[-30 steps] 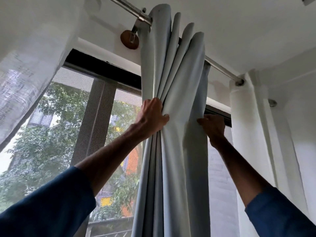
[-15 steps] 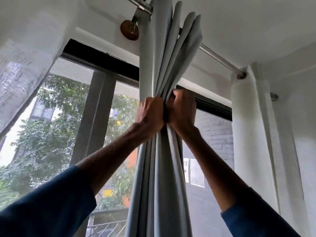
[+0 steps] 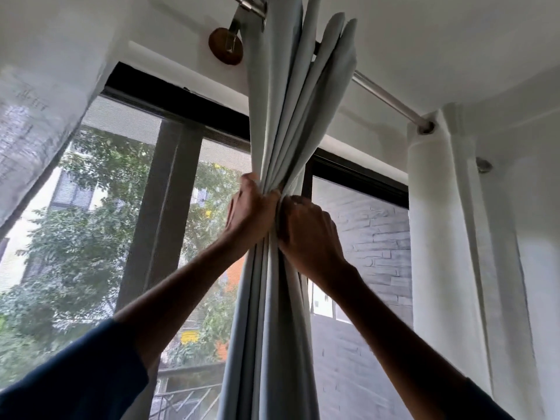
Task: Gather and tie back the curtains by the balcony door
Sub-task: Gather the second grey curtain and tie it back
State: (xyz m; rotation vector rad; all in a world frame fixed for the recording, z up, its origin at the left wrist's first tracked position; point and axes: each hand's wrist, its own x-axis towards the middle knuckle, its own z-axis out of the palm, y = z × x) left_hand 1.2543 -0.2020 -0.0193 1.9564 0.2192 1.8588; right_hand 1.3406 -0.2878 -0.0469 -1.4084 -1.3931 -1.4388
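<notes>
A pale grey curtain (image 3: 291, 95) hangs from a metal rod (image 3: 385, 98) in front of the balcony door, bunched into a narrow bundle of folds. My left hand (image 3: 250, 212) grips the bundle from its left side at about head height. My right hand (image 3: 309, 234) grips it from the right, fingers curled round the folds, right beside the left hand. Below the hands the fabric falls straight down and out of view. No tie-back shows.
A white sheer curtain (image 3: 436, 237) hangs at the rod's right end by the wall. Another sheer (image 3: 33, 122) drapes across the upper left. Dark door frames (image 3: 160, 207) and a screen stand behind, with trees and a grey brick wall (image 3: 375, 244) outside. A round wooden rod bracket (image 3: 225, 50) sits above.
My right hand swept the curtain's right edge leftwards and closed round the bundle beside my left hand. The folds are now gathered tight, and the door glass at the right is uncovered.
</notes>
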